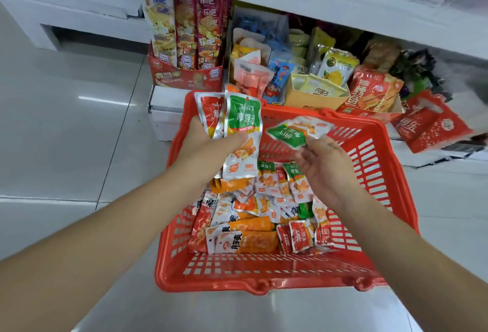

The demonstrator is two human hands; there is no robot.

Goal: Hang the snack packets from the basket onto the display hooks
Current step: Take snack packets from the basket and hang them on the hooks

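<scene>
Our forearms (105,239) cross the red basket (264,281): our right hand (327,165) pinches a green-topped packet (290,133) lying crosswise, just right of the upright packets (241,120) gripped in our left hand (208,144).

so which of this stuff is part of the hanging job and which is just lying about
Job: red basket; snack packets in it; green-topped packet and red-topped packet, held in the left hand; tilted green packet pinched by the right hand. No hooks in view.
Lying about: red display carton of tall packs; yellow carton; red bags at right.
</scene>
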